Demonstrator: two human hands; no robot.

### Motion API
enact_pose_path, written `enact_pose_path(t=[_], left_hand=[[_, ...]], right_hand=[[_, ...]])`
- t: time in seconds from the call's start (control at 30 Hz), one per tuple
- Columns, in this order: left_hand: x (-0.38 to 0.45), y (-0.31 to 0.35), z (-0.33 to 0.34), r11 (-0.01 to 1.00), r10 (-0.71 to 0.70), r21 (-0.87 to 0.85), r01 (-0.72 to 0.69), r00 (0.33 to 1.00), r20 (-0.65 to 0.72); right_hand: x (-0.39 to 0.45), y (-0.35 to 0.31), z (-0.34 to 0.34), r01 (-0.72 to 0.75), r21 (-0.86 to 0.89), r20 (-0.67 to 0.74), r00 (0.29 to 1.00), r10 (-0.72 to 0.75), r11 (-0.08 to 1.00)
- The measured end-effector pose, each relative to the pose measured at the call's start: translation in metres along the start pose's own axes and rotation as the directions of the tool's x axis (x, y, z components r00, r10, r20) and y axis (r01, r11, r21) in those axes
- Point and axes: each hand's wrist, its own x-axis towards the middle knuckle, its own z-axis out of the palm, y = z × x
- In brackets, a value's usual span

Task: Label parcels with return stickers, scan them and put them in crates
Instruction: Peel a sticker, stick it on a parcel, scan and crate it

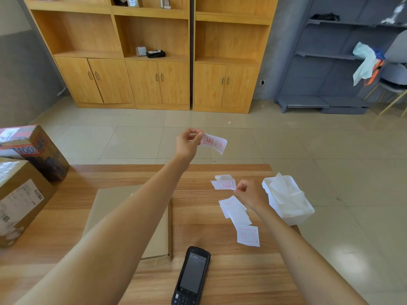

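- While my left hand lifts a return sticker clear of the table, thumb and fingertips pinch it by its near edge, and the free end curls and droops toward the floor.
- My right hand pinches the corner of a second sticker low over the table, just beside the white tray holding crumpled backing paper.
- More stickers lie loose below that hand: a small overlapping pile and one slip printed with a red frame.
- The flat cardboard parcel waits under my left forearm, its face bare as far as I can see, though the arm hides much of it.
- I judge the sticker nearly weightless, limp and easily creased; an edge pinch suits it, keeping fingers off whichever side is tacky, and I cannot tell which that is.
- The parcel looks stiff and light, best taken by its long edges.
- The handheld scanner rests untouched at the table's near edge, dense and smooth by its look, best gripped around its waist.
- Two brown boxes stand at the left.
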Motion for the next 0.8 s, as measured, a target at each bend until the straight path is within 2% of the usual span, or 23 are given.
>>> enact_pose_path(t=[0.43,0.53,0.63,0.8], left_hand=[[-0.012,-0.041,0.001,0.979,-0.055,0.201,0.040,0.996,0.066],[-0.017,-0.054,0.005,0.970,-0.096,0.229,0.078,0.993,0.070],[-0.021,-0.072,0.009,0.959,-0.129,0.263,0.109,0.990,0.060],[-0.026,-0.099,0.014,0.936,-0.215,0.295,0.193,0.976,0.044]], right_hand=[[0.004,0.023,0.011,-0.036,0.006,-0.066,0.997,0.037,0.999],[0.004,0.036,0.015,-0.035,-0.091,-0.090,0.996,0.026,0.995],[0.000,0.051,0.023,-0.020,-0.267,-0.098,0.995,-0.007,0.963],[-0.009,0.079,0.036,0.041,-0.463,-0.019,0.998,-0.056,0.885]])
